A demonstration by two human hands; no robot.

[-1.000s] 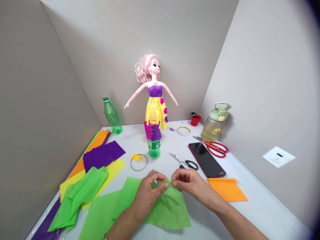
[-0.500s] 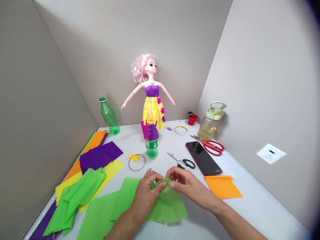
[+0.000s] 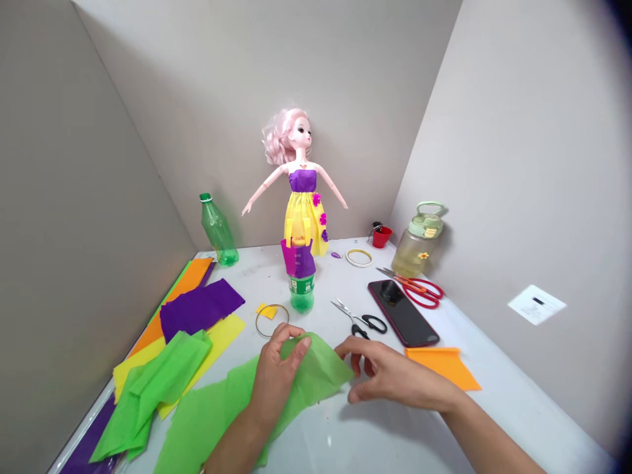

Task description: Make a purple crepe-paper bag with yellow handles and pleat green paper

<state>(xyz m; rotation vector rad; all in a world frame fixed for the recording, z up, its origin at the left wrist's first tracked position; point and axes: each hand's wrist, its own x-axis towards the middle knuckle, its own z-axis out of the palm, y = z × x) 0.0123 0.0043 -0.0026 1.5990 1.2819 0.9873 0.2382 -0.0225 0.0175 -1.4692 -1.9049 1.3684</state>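
The person's left hand [image 3: 275, 378] has a clenched grip on the upper edge of a sheet of green crepe paper [image 3: 316, 368], thumb and fingers closed on it, with the sheet running out to the right and down beneath the palm. The right hand [image 3: 390, 380] is released, its fingers loosely curled and holding nothing, just beside the sheet's right corner. The paper lies partly on the white worktop [image 3: 395, 441]. Ahead stand a doll [image 3: 302, 191] in a purple and yellow paper dress and a green plastic bottle [image 3: 301, 293]. Black-handled scissors [image 3: 359, 318] and a smartphone [image 3: 403, 313] lie near the right hand, with an orange paper sheet [image 3: 443, 366] beside it. A wire hoop [image 3: 271, 320] lies near the left hand, and stacked crepe paper [image 3: 168, 352] lies further left.
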